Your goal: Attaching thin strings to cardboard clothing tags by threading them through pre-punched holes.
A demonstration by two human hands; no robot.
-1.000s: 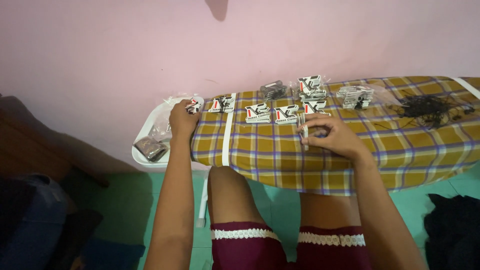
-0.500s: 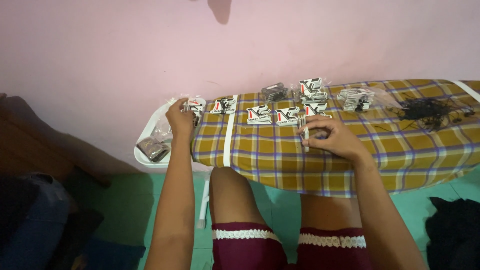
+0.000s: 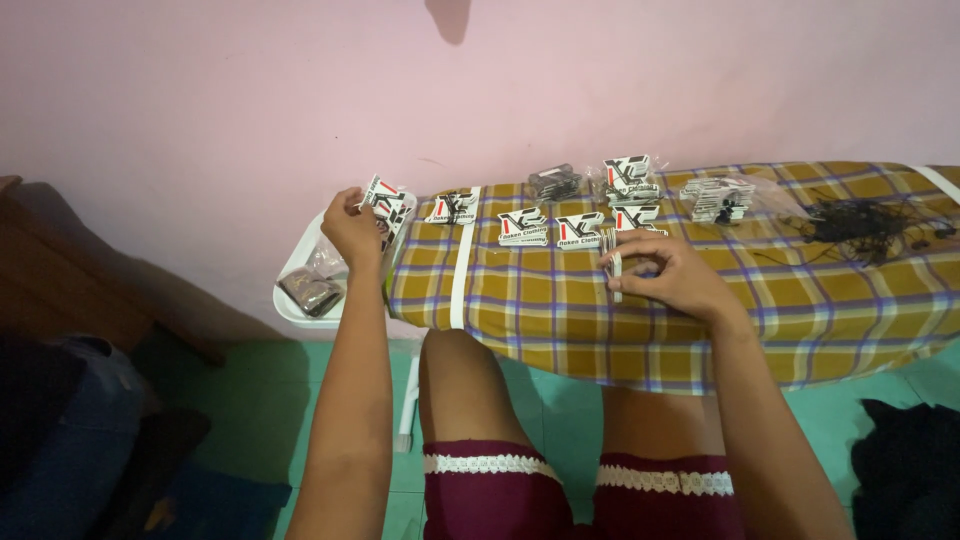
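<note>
On the yellow checked ironing board (image 3: pixel 700 320), the right hand (image 3: pixel 665 275) is pinching a stack of white cards (image 3: pixel 613 262). At nine o'clock, the left hand (image 3: pixel 352 228) is gripping more printed cards (image 3: pixel 388 200) over the edge, where a loose grip might be letting some fall.

Both arms are bare from shoulder to wrist, with no sleeves, and the left hand (image 3: pixel 352 228) and right hand (image 3: pixel 668 275) show no rings. Below the hands, maroon shorts (image 3: pixel 580 498) cover the thighs. A white lace trim (image 3: pixel 470 465) edges each leg.

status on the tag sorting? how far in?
Done: several tag stacks laid in a row on the plaid ironing board. In hand: left hand holds tags at the board's end; right hand grips a thin stack. Left: bagged tags and black strings sit untouched.
</note>
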